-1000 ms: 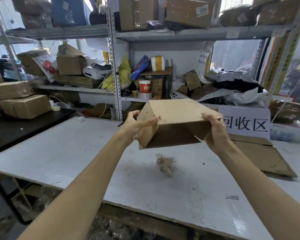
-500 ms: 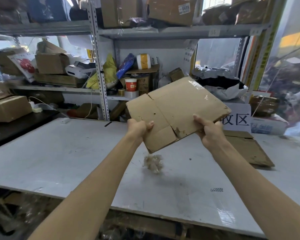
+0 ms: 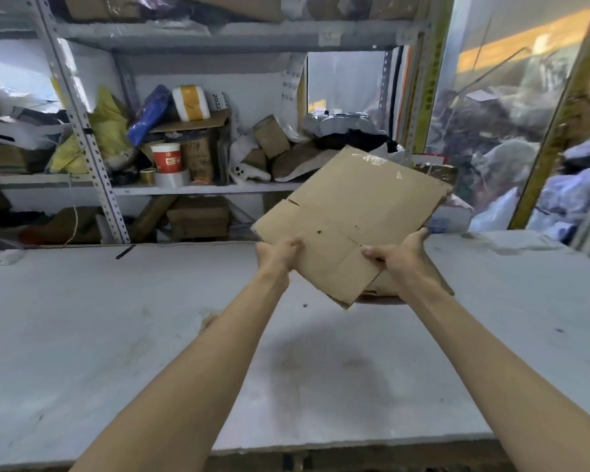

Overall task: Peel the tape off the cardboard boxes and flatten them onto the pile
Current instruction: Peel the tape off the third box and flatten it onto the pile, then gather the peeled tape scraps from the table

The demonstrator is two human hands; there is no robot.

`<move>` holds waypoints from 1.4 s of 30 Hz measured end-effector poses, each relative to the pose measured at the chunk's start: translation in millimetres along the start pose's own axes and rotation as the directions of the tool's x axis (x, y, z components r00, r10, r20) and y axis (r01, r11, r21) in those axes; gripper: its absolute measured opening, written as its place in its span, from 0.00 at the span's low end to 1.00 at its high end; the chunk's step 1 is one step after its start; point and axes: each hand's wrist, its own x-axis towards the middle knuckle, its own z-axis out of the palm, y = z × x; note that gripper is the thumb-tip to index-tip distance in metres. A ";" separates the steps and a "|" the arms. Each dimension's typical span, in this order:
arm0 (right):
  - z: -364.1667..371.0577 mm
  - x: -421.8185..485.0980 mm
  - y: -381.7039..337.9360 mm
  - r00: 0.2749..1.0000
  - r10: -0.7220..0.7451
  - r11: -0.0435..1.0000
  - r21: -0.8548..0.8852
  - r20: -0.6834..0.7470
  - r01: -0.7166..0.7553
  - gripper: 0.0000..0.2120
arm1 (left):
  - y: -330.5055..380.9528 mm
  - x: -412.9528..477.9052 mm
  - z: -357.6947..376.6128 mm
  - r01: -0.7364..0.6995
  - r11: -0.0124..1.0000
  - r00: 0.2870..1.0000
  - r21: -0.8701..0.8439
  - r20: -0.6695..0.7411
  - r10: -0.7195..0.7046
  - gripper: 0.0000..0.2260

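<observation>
A scuffed white tabletop [image 3: 82, 335] fills the lower half of the frame, with a dark smudge near its centre. Behind it, across the upper left and centre, a grey metal shelving rack [image 3: 82, 131] with perforated uprights stands against a white wall [image 3: 259, 97]. Among the clutter on its shelves are a red paper cup [image 3: 166, 158] and tape rolls [image 3: 171, 178]. At the upper right, daylight comes through a window [image 3: 525, 114]; the blurred heaps behind it may be bagged parcels.

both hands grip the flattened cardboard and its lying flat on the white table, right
Not quite. The left hand and right hand do grip the flattened cardboard, but it is held tilted in the air above the white table, not lying on it, as the head view shows.
</observation>
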 end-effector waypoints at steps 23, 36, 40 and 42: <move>-111.9 208.8 117.1 0.966 0.167 0.590 -0.805 0.195 0.061 0.44 | -152.4 117.3 120.4 -0.165 0.594 0.966 0.788 0.251 -0.066 0.22; -12.2 127.4 123.7 0.918 -0.005 0.070 -0.916 0.396 0.395 0.14 | -131.6 70.0 85.6 -0.575 0.069 0.818 0.815 0.574 0.034 0.21; 45.4 57.6 111.7 0.856 -0.088 0.353 -0.787 0.510 0.505 0.19 | -77.5 44.6 8.3 -0.578 0.100 0.812 0.810 0.558 0.171 0.16; 79.7 18.8 103.0 0.767 -0.067 0.480 -0.653 0.638 0.585 0.18 | -43.4 39.6 -33.9 -0.479 0.028 0.846 0.878 0.452 0.284 0.15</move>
